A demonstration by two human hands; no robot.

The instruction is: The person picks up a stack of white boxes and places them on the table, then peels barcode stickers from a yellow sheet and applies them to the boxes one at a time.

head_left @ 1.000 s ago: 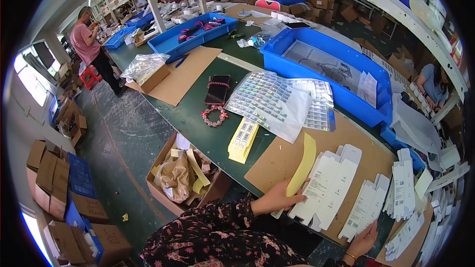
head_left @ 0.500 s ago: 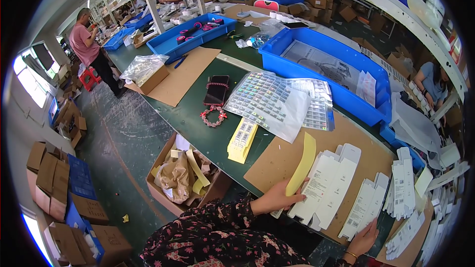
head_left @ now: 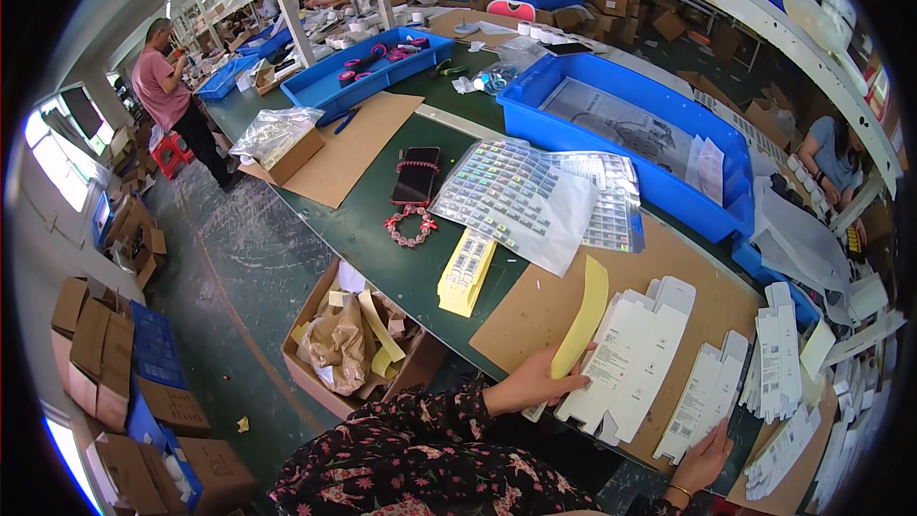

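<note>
In my left hand (head_left: 537, 382) a curved yellow paper strip (head_left: 585, 313) is pinched between thumb and fingers and stands up from the table. Beside it lies a large flattened white box (head_left: 638, 358) with printed panels; my left fingertips are at its near left edge. My right hand (head_left: 703, 463) grips the near end of a smaller flattened white box (head_left: 703, 397), just to the right. Both boxes rest on a brown cardboard sheet (head_left: 516, 320). A folded stack of yellow-backed labels (head_left: 465, 272) lies to the left.
Sheets of small stickers (head_left: 497, 186), a phone (head_left: 417, 175) and a beaded bracelet (head_left: 409, 226) lie ahead. A blue tray (head_left: 530, 124) stands behind. More flattened white boxes (head_left: 778, 354) pile up at right. A carton of scrap paper (head_left: 315, 377) sits below the table's left edge.
</note>
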